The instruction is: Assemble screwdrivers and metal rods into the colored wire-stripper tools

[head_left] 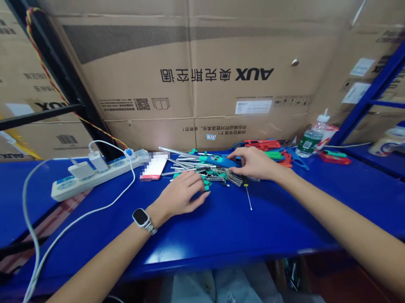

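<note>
Little looked finished: a tool heap [203, 167] lay jumbled beyond the left hand's [182, 193] loosely parted fingers, as the right hand's [254, 163] curved at a blue handle [220, 160], grip unclear.

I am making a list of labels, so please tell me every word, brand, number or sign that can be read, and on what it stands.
"AUX": on the large cardboard box and the left box.
"奥克斯空调": on the large cardboard box, beside "AUX".
Too small or blurred: smaller print on the boxes, the white label, the small sticker, the green bottle label, the rightmost bottle, the flat white-and-red item.
</note>
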A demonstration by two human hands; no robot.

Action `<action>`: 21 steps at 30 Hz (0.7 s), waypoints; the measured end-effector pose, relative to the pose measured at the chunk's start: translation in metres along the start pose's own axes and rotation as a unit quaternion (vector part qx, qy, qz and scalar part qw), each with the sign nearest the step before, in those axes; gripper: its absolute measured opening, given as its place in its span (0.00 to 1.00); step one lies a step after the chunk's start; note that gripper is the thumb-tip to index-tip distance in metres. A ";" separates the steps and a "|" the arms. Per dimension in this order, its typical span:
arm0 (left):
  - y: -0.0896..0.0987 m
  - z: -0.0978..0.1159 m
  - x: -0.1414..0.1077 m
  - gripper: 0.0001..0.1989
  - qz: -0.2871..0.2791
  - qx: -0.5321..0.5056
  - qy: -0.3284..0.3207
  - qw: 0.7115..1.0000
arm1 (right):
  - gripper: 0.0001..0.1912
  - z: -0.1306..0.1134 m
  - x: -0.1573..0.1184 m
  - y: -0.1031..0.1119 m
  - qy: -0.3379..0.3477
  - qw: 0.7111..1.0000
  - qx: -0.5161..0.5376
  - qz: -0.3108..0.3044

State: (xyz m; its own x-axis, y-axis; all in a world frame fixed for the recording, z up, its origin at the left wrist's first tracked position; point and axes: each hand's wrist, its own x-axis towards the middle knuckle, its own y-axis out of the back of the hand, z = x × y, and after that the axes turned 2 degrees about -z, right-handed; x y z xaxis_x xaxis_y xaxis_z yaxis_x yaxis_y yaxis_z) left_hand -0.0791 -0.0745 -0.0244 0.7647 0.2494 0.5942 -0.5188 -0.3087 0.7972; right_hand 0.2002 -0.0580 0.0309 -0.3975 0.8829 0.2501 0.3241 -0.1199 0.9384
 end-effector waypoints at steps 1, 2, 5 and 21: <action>0.006 0.010 -0.004 0.08 0.009 0.012 -0.025 1.000 | 0.18 -0.006 -0.011 -0.003 0.004 1.000 0.000 -0.013; 0.012 0.020 -0.008 0.07 0.026 0.022 -0.036 0.999 | 0.17 -0.013 -0.021 -0.006 0.011 1.000 -0.001 -0.024; 0.019 0.044 -0.010 0.04 0.048 0.031 0.008 0.998 | 0.17 -0.036 -0.043 -0.018 0.037 0.996 -0.009 -0.081; -0.005 0.022 0.000 0.14 -0.183 -0.004 0.080 0.980 | 0.07 -0.003 -0.056 -0.048 -0.197 0.973 0.080 0.088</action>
State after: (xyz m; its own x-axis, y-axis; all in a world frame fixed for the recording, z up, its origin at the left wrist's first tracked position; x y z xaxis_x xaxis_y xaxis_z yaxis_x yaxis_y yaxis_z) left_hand -0.0679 -0.0931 -0.0309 0.8311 0.4826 0.2765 -0.2245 -0.1638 0.9606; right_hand 0.2039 -0.1032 -0.0274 0.0256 0.9644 0.2633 0.5003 -0.2405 0.8318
